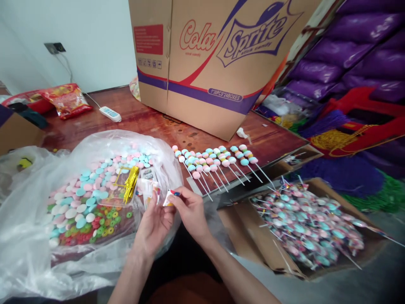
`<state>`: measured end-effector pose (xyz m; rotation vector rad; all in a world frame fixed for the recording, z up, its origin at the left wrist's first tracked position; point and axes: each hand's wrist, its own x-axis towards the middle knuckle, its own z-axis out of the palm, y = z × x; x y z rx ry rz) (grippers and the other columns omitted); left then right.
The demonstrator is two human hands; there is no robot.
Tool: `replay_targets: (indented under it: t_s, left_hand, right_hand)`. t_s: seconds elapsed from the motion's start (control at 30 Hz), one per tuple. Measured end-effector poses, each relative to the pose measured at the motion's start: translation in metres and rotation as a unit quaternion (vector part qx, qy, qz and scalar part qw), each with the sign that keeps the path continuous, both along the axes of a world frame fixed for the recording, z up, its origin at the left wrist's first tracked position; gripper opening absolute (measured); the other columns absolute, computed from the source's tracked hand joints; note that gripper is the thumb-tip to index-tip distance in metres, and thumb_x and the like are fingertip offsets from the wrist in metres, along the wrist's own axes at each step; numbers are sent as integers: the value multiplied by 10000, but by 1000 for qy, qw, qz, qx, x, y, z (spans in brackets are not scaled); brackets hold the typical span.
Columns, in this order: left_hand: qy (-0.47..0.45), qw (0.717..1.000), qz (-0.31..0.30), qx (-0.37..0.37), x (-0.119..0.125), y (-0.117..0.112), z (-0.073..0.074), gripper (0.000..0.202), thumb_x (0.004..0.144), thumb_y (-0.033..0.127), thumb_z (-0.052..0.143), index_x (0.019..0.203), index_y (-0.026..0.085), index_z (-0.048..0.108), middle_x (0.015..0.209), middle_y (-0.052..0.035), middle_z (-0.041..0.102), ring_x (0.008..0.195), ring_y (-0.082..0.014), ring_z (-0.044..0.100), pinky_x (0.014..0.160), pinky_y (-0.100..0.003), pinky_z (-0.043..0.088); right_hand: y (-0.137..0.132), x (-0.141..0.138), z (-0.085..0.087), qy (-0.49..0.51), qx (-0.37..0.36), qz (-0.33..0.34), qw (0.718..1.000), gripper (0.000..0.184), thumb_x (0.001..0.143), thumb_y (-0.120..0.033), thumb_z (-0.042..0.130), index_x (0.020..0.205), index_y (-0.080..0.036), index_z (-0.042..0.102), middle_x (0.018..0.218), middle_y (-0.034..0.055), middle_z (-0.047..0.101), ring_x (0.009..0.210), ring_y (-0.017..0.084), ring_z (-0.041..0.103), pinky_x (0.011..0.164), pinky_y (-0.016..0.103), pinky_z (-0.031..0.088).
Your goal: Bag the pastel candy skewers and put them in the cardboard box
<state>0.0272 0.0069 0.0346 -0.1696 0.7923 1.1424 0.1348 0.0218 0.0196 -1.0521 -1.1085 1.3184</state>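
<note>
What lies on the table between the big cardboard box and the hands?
A row of candy sticks lies there; the head view shows it.

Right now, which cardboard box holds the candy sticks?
The low open box below the table edge, at right: candy sticks fill it. The tall Cola Sprite box stands on the table, its top out of view.

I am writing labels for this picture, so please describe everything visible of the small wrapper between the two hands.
The small wrapper is a little piece of thin plastic film, whitish and partly clear, with red and blue print at its upper end. It looks crumpled. The left hand and the right hand both pinch it with their fingertips, so it is off the table, just in front of the big clear bag of candies. Whether it holds anything cannot be told.
</note>
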Motion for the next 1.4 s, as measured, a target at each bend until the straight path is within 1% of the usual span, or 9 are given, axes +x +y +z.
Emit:
replay_targets:
  t_s: [0.13, 0.4, 0.57, 0.77, 0.93, 1.1, 1.17, 1.27, 1.4]
  left_hand:
    - [-38, 999, 9, -21, 3, 3, -1, 175, 933, 276, 584, 915, 108, 633, 739, -38, 622, 548, -55, 530, 456, -126, 464]
    - [184, 965, 158, 98, 5, 0, -16, 344, 546, 144, 900, 621, 138, 565, 623, 65, 548, 494, -23, 424, 447, -146, 375]
    - [223, 951, 174, 126, 8, 2, -13, 288, 624, 287, 874, 684, 146, 631, 669, 44, 590, 537, -45, 469, 497, -176, 403]
    - [219, 951, 192, 107, 1, 11, -12, 337, 507, 206, 923, 657, 143, 627, 644, 52, 594, 512, -41, 455, 481, -170, 387]
    - [290, 912, 260, 125, 8, 17, -15, 321, 600, 312, 887, 638, 149, 613, 610, 55, 567, 524, -37, 447, 500, -156, 380]
    - [252, 927, 252, 119, 7, 27, -15, 310, 578, 288, 898, 691, 140, 649, 695, 38, 614, 542, -40, 478, 494, -162, 394]
    - [227, 935, 254, 101, 3, 31, -15, 330, 561, 280, 906, 725, 136, 659, 702, 41, 611, 530, -38, 474, 472, -161, 390]
    - [200, 944, 250, 76, -2, 35, -15, 323, 588, 264, 897, 766, 136, 660, 726, 38, 616, 538, -46, 493, 477, -166, 419]
    - [165, 959, 231, 30, -5, 38, -14, 202, 719, 218, 818, 788, 134, 648, 733, 22, 620, 559, -62, 538, 503, -174, 462]
  right_hand:
    - [1, 6, 8, -22, 5, 16, 1000, 152, 829, -319, 632, 740, -197, 618, 670, -27, 582, 586, 123, 558, 540, 228, 456]
    - [3, 13, -3, -136, 86, -10, 987, 304, 912, -313, 541, 638, -197, 478, 618, -44, 431, 605, 106, 418, 565, 232, 340]
    - [6, 12, -11, -178, 99, -29, 979, 405, 972, -383, 463, 617, -213, 364, 590, -49, 378, 573, 106, 378, 547, 245, 303]
    - [12, 15, -9, -244, 153, -52, 956, 389, 980, -316, 451, 630, -214, 316, 610, -52, 355, 577, 101, 359, 568, 247, 284]
    - [17, 10, -11, -226, 111, -74, 965, 412, 973, -372, 451, 623, -214, 300, 596, -57, 335, 571, 102, 322, 542, 243, 275]
    - [36, 18, -8, -225, 80, -69, 969, 470, 975, -433, 440, 570, -209, 356, 533, -56, 361, 521, 101, 351, 517, 247, 282]
    - [50, 29, -2, -296, 118, -123, 940, 455, 986, -407, 428, 580, -201, 432, 550, -36, 457, 545, 113, 421, 560, 251, 321]
    - [72, 50, 5, -488, 176, -198, 832, 333, 976, -358, 466, 721, -182, 588, 745, 48, 638, 709, 172, 536, 665, 284, 355]
    - [94, 66, 0, -680, 136, -160, 703, 179, 921, -280, 554, 900, -147, 672, 898, 139, 690, 833, 255, 589, 728, 337, 353]
